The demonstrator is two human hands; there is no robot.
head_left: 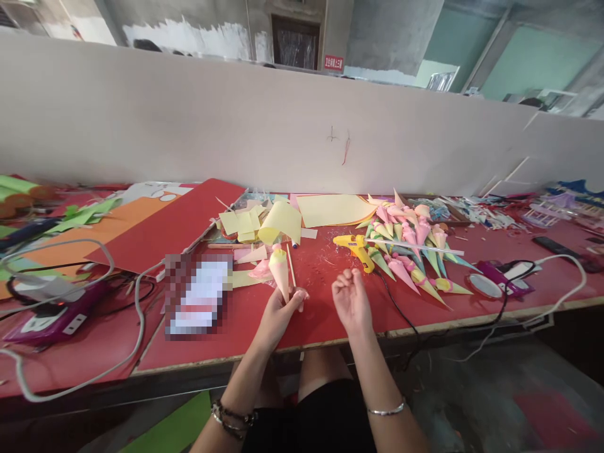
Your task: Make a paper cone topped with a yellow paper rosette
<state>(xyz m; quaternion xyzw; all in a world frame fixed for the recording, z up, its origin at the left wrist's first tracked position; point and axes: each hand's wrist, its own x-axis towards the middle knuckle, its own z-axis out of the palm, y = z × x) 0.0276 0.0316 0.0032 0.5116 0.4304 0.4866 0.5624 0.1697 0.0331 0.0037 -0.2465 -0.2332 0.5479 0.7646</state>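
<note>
My left hand (283, 311) is closed around the narrow end of a pale pink paper cone (279, 272), which has a yellow paper top. A thin wooden stick (290, 264) rises beside the cone from the same fingers. My right hand (352, 299) is raised over the front of the table, its fingers curled in and nothing visible in them. Just beyond it a yellow glue gun (357, 248) with a long clear glue stick lies against a heap of coloured paper cones (410, 239).
Yellow paper pieces (243, 221) and a rolled yellow sheet (280, 220) lie behind my left hand. A blurred-out phone-like object (201, 296) is to the left. Purple power strips (507, 280) with cords sit at both sides. A pale partition (236, 126) stands behind the red table (316, 321).
</note>
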